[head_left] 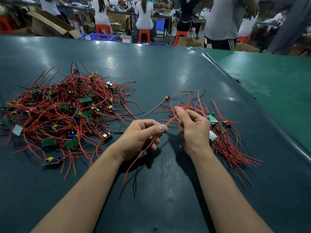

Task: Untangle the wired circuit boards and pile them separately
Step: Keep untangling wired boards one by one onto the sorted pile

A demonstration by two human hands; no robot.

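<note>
Your left hand [143, 137] pinches one small board [165, 129] steady so your right hand [193, 128], fingers pinching its red wires [173, 118], can tease them free.

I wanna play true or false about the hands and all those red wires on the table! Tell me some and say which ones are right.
1. The bigger pile of wired boards lies to the person's left. True.
2. The left hand is empty. False: it pinches a small circuit board with wires hanging down.
3. The right hand pinches red wires. True.
4. The table is bright yellow. False: it is dark green.
5. One board lies by itself between the two piles. True.
</note>
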